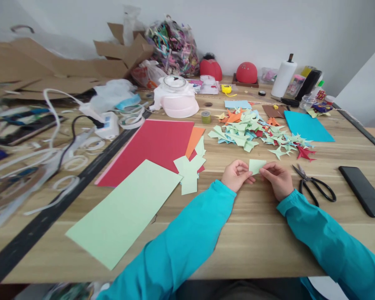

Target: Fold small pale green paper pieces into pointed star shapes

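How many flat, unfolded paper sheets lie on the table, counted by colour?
Red sheet: 1
Orange sheet: 1
Large light green sheet: 1
Blue sheet: 1
Total: 4
The small green piece held between the left hand and right hand is not counted.

Craft room worktable under soft, even daylight

A pale wood-grain table (256, 233) fills the view, a black strip (65, 200) running diagonally across it well left of the hands. Beyond the hands, a plain white wall (268, 29) backs the table's far edge; flattened cardboard (50, 66) leans against it at far left. A lighter surface (367, 93) rises to the far right.
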{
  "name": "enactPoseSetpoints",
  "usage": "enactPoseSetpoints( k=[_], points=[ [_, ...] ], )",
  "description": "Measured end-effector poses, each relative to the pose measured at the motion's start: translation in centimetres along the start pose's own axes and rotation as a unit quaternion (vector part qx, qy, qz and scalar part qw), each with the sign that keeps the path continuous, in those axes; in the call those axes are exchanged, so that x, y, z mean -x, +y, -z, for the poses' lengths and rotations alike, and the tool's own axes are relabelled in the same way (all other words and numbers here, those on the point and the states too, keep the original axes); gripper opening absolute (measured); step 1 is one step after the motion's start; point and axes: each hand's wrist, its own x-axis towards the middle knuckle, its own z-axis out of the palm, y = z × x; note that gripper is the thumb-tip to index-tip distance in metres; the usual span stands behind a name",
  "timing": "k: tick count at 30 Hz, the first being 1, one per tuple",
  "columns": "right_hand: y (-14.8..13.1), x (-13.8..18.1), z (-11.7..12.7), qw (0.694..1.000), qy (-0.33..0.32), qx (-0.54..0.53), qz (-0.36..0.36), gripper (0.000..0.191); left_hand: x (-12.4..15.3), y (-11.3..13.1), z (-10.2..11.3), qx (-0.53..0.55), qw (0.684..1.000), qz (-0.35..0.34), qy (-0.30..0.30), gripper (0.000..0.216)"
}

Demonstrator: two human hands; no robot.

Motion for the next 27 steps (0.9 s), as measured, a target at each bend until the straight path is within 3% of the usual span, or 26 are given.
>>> enactPoseSetpoints(
  k=[13, 27],
  points=[
    [0.27, -0.23, 0.03, 0.999, 0.027, -0.019, -0.021, 0.023, 0.42, 0.21, -0.27, -0.024, 0.999, 0.003, -0.029, 0.035],
    [0.38, -0.21, 0.07, 0.999, 0.034, -0.016, -0.021, 0.021, 0.73, 0.10, -0.59, -0.067, 0.997, -0.036, -0.014, 0.027]
  ],
)
